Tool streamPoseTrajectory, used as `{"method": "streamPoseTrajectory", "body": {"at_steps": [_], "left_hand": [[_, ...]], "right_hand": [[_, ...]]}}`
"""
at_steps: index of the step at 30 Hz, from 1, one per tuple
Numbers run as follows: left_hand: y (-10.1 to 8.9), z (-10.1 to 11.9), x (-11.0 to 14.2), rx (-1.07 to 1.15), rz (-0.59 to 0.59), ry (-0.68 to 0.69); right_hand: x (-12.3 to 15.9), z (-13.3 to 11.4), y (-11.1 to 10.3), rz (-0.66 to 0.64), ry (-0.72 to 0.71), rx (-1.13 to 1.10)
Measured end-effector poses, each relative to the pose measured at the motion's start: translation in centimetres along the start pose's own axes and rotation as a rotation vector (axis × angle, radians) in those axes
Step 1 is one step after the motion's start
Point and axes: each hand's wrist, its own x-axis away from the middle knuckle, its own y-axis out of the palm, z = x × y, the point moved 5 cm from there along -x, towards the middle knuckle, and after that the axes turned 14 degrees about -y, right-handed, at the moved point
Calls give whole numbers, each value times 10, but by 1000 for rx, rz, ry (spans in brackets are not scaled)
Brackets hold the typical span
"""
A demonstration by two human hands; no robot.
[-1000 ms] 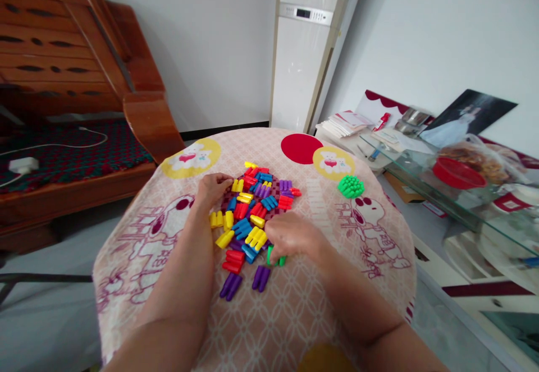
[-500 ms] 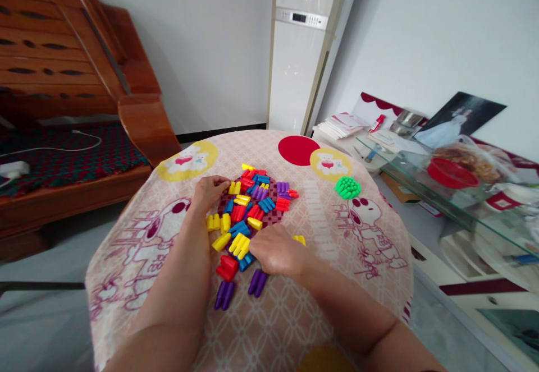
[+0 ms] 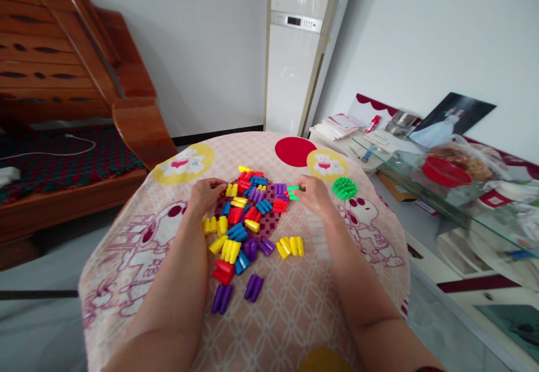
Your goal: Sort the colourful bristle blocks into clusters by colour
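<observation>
A spread of bullet-shaped plastic toy blocks, in yellow, red, blue and purple, lies on the cloth-covered round table. At its far left edge is my left hand, fingertips drawn together beside a yellow block; whether anything is between them is hidden. My right hand is closed on a green block at the right side of the spread, close to purple blocks and red blocks. Farther right sits a tight cluster of green blocks.
Yellow blocks lie right of the spread, and purple blocks nearer me. A glass-topped cabinet along the right carries a red bowl and papers. A wooden bench stands at the left.
My right hand has moved from the near side of the spread up and right, carrying a green block. Yellow and purple blocks it covered now show. My left hand stays by the far left edge.
</observation>
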Motion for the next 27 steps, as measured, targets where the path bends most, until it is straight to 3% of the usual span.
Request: {"method": "streamPoseTrajectory", "body": {"at_steps": [2,5,10,13,16,19,22,24,27], "left_hand": [[-2,3,3,-9,4,-3],[-4,6,6,-36,15,-12],[-4,9,8,-23,12,-29],[-4,9,9,4,11,-35],[-4,10,11,15,10,-42],[-5,11,11,8,19,-41],[-5,10,11,3,19,-38],[-5,10,10,-6,21,-36],[-5,10,10,-33,23,-26]], "right_hand": [[1,29,2,43,107,28],[8,60,7,-21,197,102],[17,66,4,-185,123,196],[20,68,-5,-204,179,239],[26,83,-24,-32,249,145],[39,111,-53,290,354,-5],[62,139,-77,605,494,21],[76,150,-84,740,585,99],[90,163,-75,813,687,173]]}}
